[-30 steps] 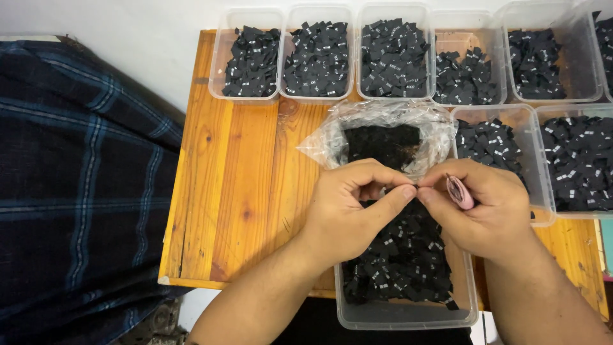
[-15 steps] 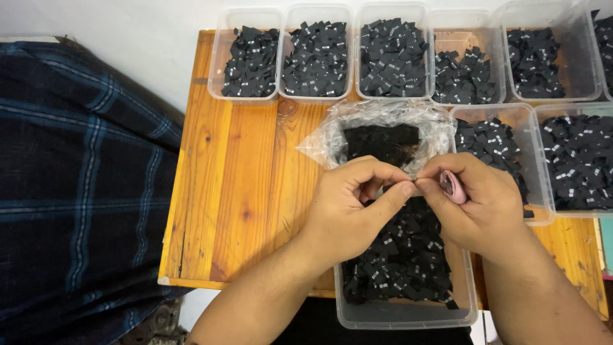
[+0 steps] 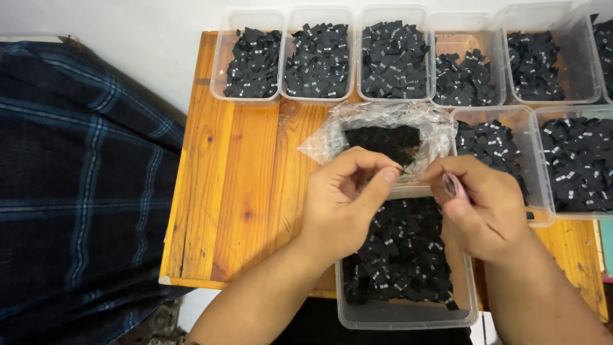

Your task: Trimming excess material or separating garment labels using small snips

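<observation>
Two bare hands are held close together over a wooden tabletop (image 3: pixel 242 191). The left hand (image 3: pixel 341 201) is curled, with its thumb and first finger pinched together. Something very small and dark seems to sit at the fingertips, but it is too tiny to tell what it is. The right hand (image 3: pixel 485 207) is curled too, and it holds a small pinkish tool (image 3: pixel 450 185) between thumb and fingers. I cannot tell what kind of tool it is. The two hands almost touch at the fingertips.

Right under both hands sits a clear plastic tub (image 3: pixel 408 313), full of small black tags (image 3: pixel 399 255) with little white marks. The tub's near end reaches past the edge of the tabletop.

Just beyond the fingertips lies a crinkly clear plastic bag (image 3: pixel 383 121). It is open, and a dark bundle (image 3: pixel 383 140) of the same black stuff sits inside it.

To the right of the right hand are two more clear tubs (image 3: pixel 539 191) of black tags, side by side. The nearer one touches the spot beside the right hand.

Far beyond the hands, a row of clear tubs (image 3: pixel 287 96) runs along the back of the tabletop, next to a white wall. Each one holds a heap of black tags.

Well off to the left of the left hand, past the tabletop's edge, is a dark blue checked cloth (image 3: pixel 76 191).
</observation>
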